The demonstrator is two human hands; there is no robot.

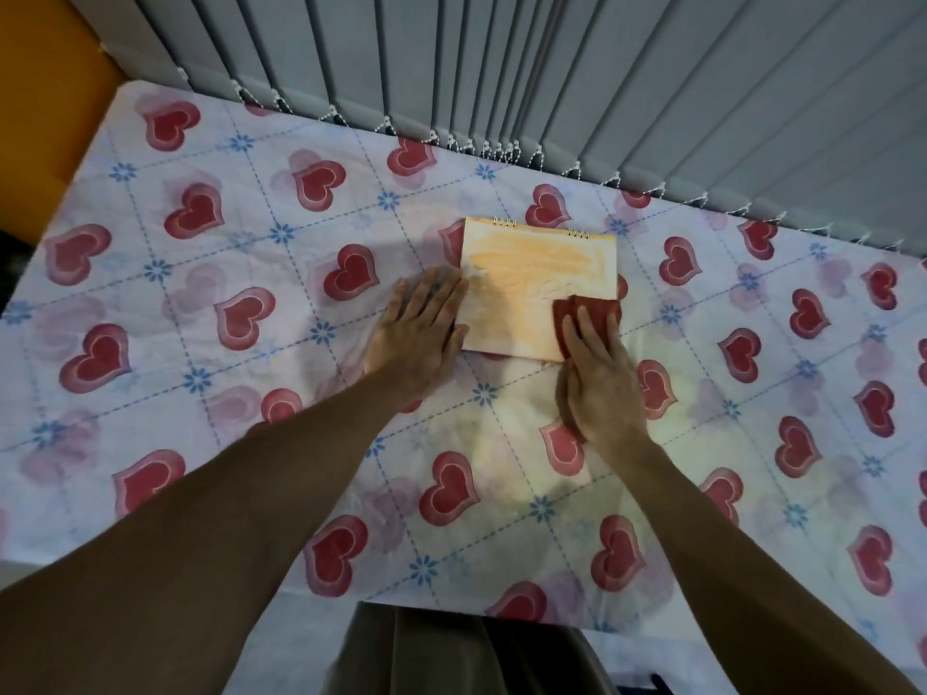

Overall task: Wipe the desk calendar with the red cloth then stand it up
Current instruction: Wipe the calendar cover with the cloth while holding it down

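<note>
The desk calendar (526, 283) lies flat near the middle of the table, pale orange, with its spiral rings along the far edge. My left hand (421, 338) rests flat, fingers spread, with the fingertips on the calendar's left edge. My right hand (602, 383) presses flat on the red cloth (564, 318) at the calendar's near right corner. Most of the cloth is hidden under that hand; only its far edge and a strip on the left show.
The table wears a white cloth (251, 293) printed with red hearts and blue flowers. Grey vertical blinds (552, 67) hang right behind the far edge. An orange wall (45, 92) stands at the far left. My lap is at the near edge.
</note>
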